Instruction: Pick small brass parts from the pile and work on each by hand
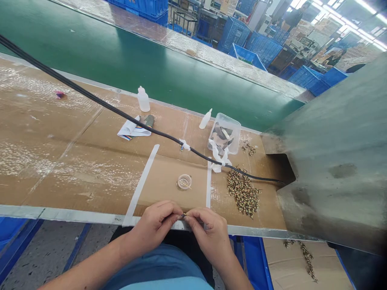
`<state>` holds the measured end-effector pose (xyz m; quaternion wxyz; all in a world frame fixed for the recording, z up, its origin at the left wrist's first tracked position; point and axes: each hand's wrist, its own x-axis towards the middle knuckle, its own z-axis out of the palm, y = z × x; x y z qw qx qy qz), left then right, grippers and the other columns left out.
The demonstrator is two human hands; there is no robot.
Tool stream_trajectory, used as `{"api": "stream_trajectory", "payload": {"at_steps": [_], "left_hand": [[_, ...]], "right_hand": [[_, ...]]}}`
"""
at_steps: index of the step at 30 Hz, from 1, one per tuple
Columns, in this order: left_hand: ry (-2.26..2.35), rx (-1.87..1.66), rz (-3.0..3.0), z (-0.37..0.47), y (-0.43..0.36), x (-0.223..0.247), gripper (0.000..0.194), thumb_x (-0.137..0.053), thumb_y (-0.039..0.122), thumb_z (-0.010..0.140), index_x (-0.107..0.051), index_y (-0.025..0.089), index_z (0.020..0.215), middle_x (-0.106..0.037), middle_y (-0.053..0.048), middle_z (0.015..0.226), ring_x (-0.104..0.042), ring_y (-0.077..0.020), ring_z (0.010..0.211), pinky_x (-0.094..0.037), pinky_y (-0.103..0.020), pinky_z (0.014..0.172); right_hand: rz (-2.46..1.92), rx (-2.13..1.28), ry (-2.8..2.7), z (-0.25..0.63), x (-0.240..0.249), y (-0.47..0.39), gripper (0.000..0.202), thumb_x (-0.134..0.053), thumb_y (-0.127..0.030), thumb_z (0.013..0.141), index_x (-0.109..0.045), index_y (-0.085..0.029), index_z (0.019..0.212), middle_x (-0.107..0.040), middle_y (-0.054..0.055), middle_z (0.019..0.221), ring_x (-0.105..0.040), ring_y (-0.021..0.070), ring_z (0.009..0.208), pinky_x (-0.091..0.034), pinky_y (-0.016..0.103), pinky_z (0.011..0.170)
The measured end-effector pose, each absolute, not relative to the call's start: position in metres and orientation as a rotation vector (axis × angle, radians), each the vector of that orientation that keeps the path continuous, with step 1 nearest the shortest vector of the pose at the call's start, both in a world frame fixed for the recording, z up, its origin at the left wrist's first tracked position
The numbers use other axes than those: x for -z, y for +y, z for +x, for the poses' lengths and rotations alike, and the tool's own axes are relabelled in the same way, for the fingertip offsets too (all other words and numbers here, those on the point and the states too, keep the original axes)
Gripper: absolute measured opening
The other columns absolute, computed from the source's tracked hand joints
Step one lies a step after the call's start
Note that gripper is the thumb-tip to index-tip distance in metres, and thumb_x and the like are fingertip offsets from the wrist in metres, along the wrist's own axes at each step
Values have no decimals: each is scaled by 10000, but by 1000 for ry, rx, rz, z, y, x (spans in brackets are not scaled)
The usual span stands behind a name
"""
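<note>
squeeze bottle [143, 99], black cable [90, 96], plastic tub [226, 132]

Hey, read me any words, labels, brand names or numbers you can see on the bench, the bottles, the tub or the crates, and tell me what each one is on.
No text can be read.
White squeeze bottle: no label visible.
Clear plastic tub: no print to be seen.
Folded paper with coloured stripes: any print is too small to read.
Blue crates: any markings are too blurred to read.
</note>
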<state>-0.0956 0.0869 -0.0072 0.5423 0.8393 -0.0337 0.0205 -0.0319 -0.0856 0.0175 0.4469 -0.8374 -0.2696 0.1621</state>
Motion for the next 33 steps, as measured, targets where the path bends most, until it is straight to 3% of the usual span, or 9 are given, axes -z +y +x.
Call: {"api": "stream_trajectory", "payload": {"at_steps": [33], "left_hand": [[-77,-29,2009,-96,87,7,157,-447,166,898,-598,194,861,-646,2,782,-591,-106,744,-442,-200,686]], "right_hand": [[-2063,-411,-662,-32,-20,-86,107,-581,-168,839,-664,-217,791,-694,-23,763,-615,115,719,-428,202,670]]}}
